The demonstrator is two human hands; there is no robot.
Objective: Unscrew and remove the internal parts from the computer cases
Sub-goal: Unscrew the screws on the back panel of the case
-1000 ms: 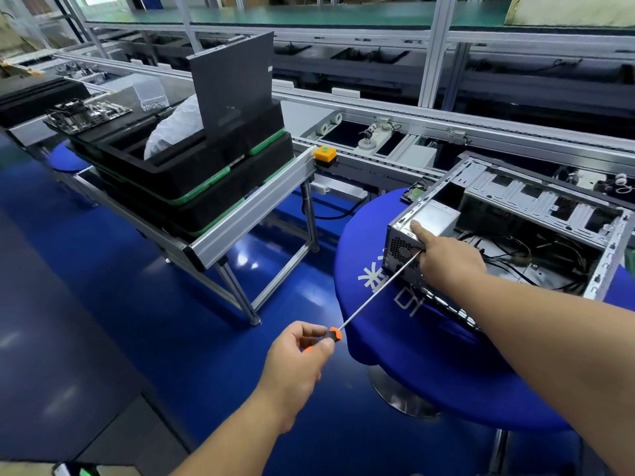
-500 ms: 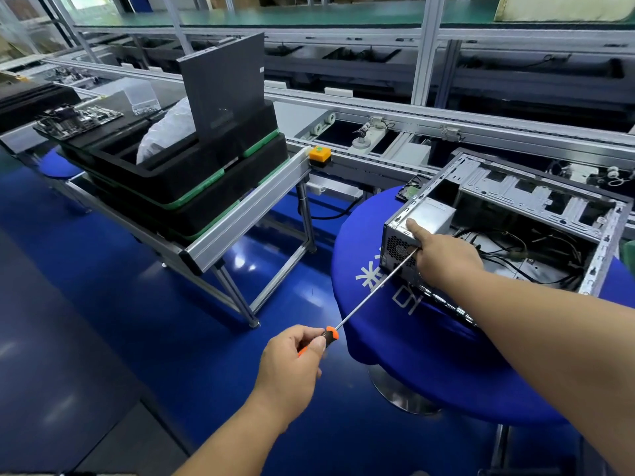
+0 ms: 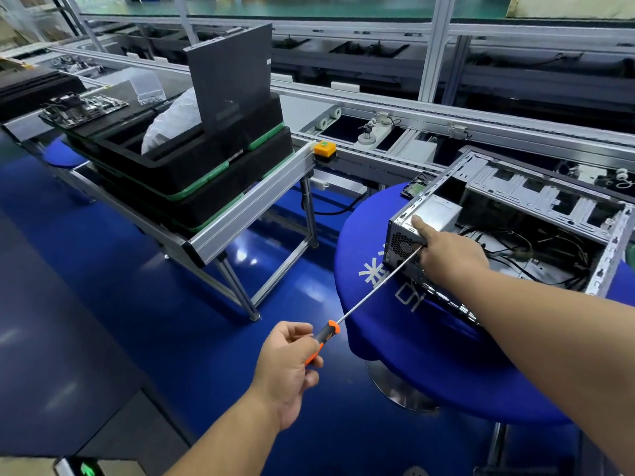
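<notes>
Long screwdriver going into the back corner of an open PC case

The computer case [image 3: 536, 214] lies on its side on the round blue tabletop [image 3: 429, 355] at the right of the frame, side panel off, loose cables [image 3: 536, 249] showing inside. Left hand [image 3: 287, 365] is wrapped around the orange-and-black handle of the screwdriver [image 3: 374, 290] at lower centre, its thin shaft running up to the case's rear panel. Right hand [image 3: 446, 252] rests on that corner, fingers curled near the shaft tip, thumb stretched onto the silver power supply [image 3: 438, 213]. Stacked black trays [image 3: 192, 173] sit upper left.
</notes>
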